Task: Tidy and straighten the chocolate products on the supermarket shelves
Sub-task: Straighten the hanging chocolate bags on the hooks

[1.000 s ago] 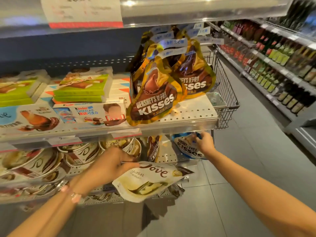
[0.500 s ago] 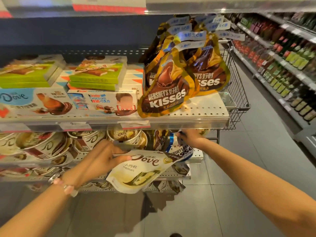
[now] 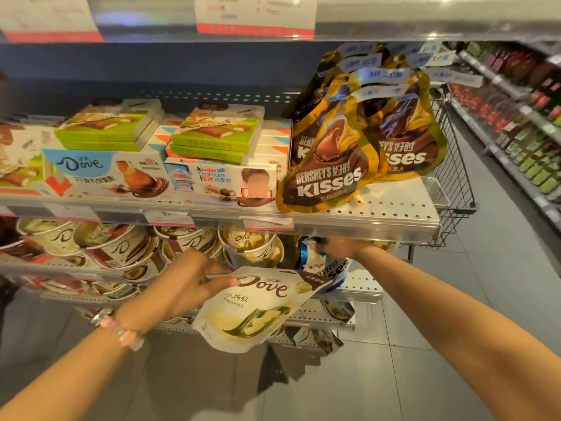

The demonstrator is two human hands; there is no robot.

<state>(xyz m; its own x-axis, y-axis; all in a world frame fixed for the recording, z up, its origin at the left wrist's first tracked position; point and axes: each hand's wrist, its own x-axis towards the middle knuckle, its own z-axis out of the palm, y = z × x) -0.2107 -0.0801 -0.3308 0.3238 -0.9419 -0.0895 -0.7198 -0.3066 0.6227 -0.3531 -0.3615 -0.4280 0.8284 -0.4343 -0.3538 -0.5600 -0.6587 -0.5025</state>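
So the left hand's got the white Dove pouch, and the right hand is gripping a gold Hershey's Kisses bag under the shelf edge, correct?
Not quite. In the head view the left hand does hold the white Dove pouch, but the bag the right hand grips under the shelf edge is a blue-and-white Kisses bag. The gold Kisses bags sit on the shelf above.

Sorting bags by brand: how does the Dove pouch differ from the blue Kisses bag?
The Dove pouch is cream; the Kisses bag is blue and white. The left hand holds the Dove pouch out in front of the shelves; the right hand grips the Kisses bag's top under the shelf. Both are soft chocolate bags, each gripped by one hand.
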